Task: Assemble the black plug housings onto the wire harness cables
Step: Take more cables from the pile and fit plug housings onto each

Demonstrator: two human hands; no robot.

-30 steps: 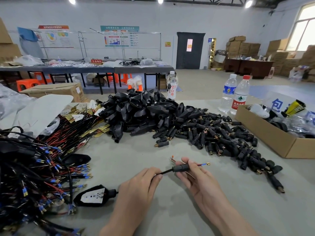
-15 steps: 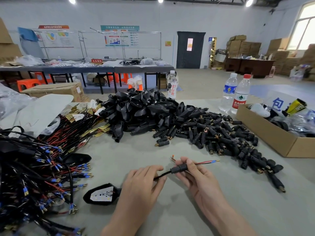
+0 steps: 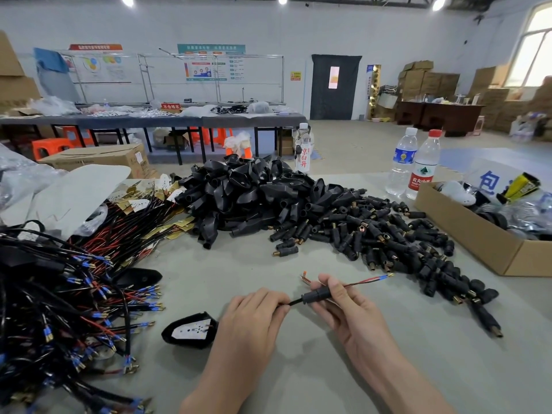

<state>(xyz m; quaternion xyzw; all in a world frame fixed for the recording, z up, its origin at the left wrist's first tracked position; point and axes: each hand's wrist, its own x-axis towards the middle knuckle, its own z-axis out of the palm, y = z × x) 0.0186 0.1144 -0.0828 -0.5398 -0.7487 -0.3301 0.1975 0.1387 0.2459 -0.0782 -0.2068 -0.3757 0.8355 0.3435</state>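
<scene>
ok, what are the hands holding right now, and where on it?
One cable: left hand pinches the black cable beside the small black sleeve; right hand grips that sleeve, red wire sticking out beyond.

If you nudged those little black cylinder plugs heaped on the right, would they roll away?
Probably some: the small black plugs look round and light. The table looks flat, so strays likely stop soon. Those tangled in the heap would likely just shift.

Glossy black plastic plug housings (image 3: 254, 192); matt cardboard box (image 3: 478, 237).
</scene>
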